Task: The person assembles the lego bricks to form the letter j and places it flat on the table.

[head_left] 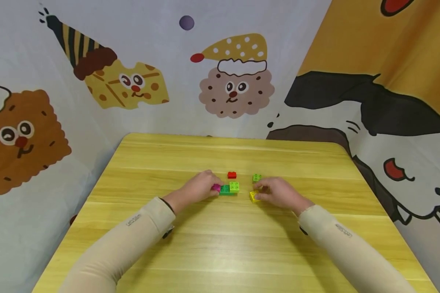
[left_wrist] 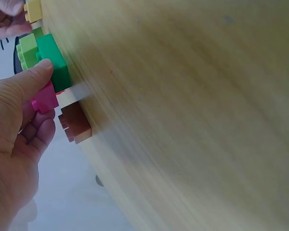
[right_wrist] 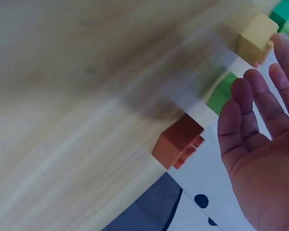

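Observation:
My left hand [head_left: 205,185] grips a small joined set of bricks at its left end. In the left wrist view its thumb presses a dark green brick [left_wrist: 55,62], with the fingers behind a magenta brick [left_wrist: 47,99]. A lime brick [head_left: 234,186] sits on the green one's right end. Near a yellow brick [head_left: 254,196], my right hand [head_left: 278,192] has its fingers loosely bent and spread. Its thumb tip is right at the yellow brick's edge in the right wrist view, while the other fingers stand apart from it.
A red brick [head_left: 232,175] lies behind the joined set. Another lime brick [head_left: 257,178] is beyond my right hand. Reddish-brown bricks show beside each hand, one brick [left_wrist: 76,122] by the left and one brick [right_wrist: 178,142] by the right. A printed curtain [head_left: 132,122] hangs behind the wooden table [head_left: 220,244].

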Tool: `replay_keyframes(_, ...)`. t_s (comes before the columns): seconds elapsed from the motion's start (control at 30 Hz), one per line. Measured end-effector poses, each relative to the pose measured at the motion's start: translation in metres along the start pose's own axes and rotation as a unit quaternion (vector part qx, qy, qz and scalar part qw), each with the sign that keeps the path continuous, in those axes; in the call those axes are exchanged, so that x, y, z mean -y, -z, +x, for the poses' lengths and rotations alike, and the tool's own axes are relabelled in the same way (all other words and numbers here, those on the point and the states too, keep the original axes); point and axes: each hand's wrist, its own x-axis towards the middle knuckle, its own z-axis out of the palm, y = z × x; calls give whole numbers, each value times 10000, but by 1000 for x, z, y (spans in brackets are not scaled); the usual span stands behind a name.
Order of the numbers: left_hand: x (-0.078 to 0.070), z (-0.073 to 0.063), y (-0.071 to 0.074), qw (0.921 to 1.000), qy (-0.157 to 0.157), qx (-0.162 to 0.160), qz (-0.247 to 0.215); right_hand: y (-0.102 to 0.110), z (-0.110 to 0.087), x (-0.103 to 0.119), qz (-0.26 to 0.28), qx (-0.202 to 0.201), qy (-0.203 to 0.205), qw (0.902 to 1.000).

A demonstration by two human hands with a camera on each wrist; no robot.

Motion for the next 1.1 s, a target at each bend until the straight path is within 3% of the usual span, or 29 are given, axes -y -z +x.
replay_keyframes(0.27, 0, -1, 1, 10000, -13, 33, 26, -5, -5, 1, -564, -8, 349, 9978)
replay_keyframes(0.53, 0, -2, 2, 10000, -49, 9, 86, -4, 1, 4, -799, -49, 342, 9962)
replay_keyframes(0.8, 0, -3, 1, 9999, 79, 31, 131, 6, 21, 33, -428, -473, 448, 9970)
replay_keyframes(0.97, -1, -4, 1, 9994, 342, 38, -4, 2, 33, 47, -245, -448, 546, 9972)
replay_keyframes(1.1, -2, -3, 2, 9994, 331, 11, -44, -3, 38, 52, -317, -453, 533, 9970)
